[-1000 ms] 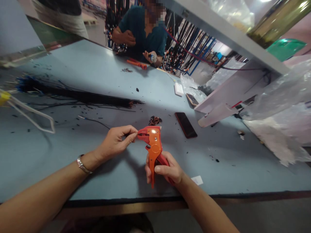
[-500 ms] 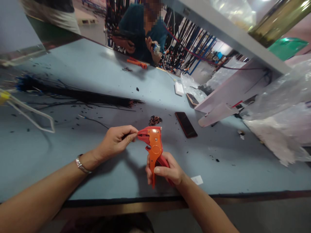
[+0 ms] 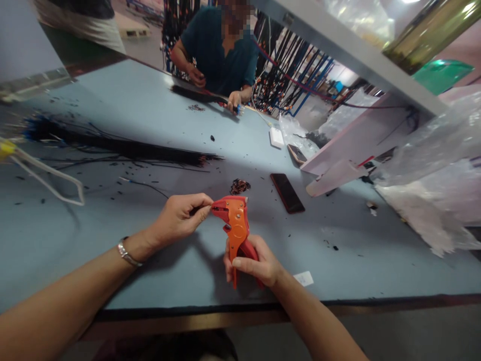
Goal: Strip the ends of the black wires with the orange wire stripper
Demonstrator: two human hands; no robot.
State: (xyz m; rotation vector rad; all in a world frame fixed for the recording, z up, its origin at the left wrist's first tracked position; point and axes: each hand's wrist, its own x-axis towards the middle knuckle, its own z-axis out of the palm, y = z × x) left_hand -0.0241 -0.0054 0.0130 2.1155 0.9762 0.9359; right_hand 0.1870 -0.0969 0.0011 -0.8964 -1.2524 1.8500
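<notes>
My right hand is closed around the handles of an orange and red wire stripper, held upright with its nose turned left. At that nose my left hand pinches a thin black wire, which trails back to the left behind the fingers. The wire's tip is hidden between my fingers and the jaws. Just beyond the stripper lies a small pile of wire scraps. A long bundle of black wires stretches across the bench to the left.
Across the bench a co-worker holds another black wire bundle. A dark phone lies right of the scraps, with a white adapter farther back. A bent white frame stands at left; plastic bags fill the right side.
My right hand and the wire stripper have shifted slightly left and tilted a little. The co-worker's hands have lowered, with a black bundle now stretched over the far edge where the orange tool was visible.
</notes>
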